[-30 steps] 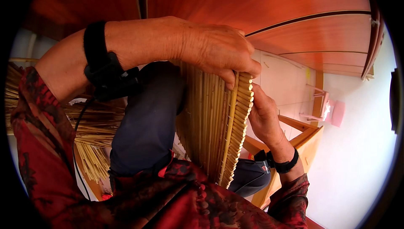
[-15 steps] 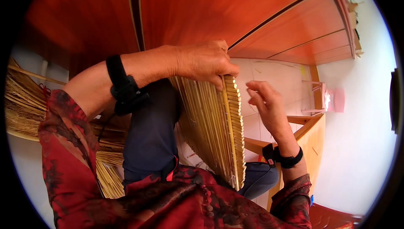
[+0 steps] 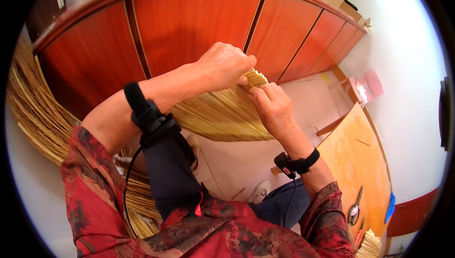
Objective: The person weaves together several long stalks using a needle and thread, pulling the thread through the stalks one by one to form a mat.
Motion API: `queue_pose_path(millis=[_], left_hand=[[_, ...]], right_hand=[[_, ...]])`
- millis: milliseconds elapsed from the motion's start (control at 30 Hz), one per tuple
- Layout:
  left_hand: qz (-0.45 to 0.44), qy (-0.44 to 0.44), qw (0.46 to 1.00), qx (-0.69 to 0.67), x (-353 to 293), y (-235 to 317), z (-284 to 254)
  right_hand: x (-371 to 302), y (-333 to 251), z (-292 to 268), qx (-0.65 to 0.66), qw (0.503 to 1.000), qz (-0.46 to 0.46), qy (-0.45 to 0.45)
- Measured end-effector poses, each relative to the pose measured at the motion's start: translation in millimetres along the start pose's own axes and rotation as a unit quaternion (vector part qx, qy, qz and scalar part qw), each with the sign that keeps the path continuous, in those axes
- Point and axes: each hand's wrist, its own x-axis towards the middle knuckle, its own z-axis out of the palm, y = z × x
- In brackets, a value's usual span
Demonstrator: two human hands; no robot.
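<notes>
A mat of straw-coloured stalks [image 3: 220,116], laid side by side, hangs in front of my knees and fans downward. My left hand [image 3: 226,66] is closed on its upper edge, the back of the hand turned up. Close beside it, my right hand [image 3: 275,108] grips the same edge with bent fingers. Between the two hands a short row of cut stalk ends shows. The fingertips behind the mat are hidden. Both wrists wear black straps with small devices.
Red-brown cabinets [image 3: 189,30] stand ahead. Long brushy stalks [image 3: 35,111] lean at the left. At right is a wooden table [image 3: 348,153] bearing scissors [image 3: 354,210] and a bundle of short stalks [image 3: 369,246]. A pink chair [image 3: 372,85] stands beyond, by the white wall.
My right hand has come from apart to grip the mat's edge beside the left. The mat has moved farther from my body and swung flatter. The view has shifted, showing more cabinet and table.
</notes>
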Motion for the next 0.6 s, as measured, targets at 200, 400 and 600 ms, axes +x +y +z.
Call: queue_pose_path(millis=[200, 400, 600], left_hand=[[-0.052, 0.087, 0.994, 0.04, 19, 6, -34], [-0.17, 0.112, 0.978, -0.037, 28, 14, -44], [-0.22, 0.115, 0.958, -0.146, 25, 3, -31]], right_hand=[[17, 20, -4, 0.084, 0.978, 0.095, 0.164], [20, 34, -7, 0.101, 0.966, 0.107, 0.212], [12, 41, -6, 0.085, 0.963, 0.1, 0.234]])
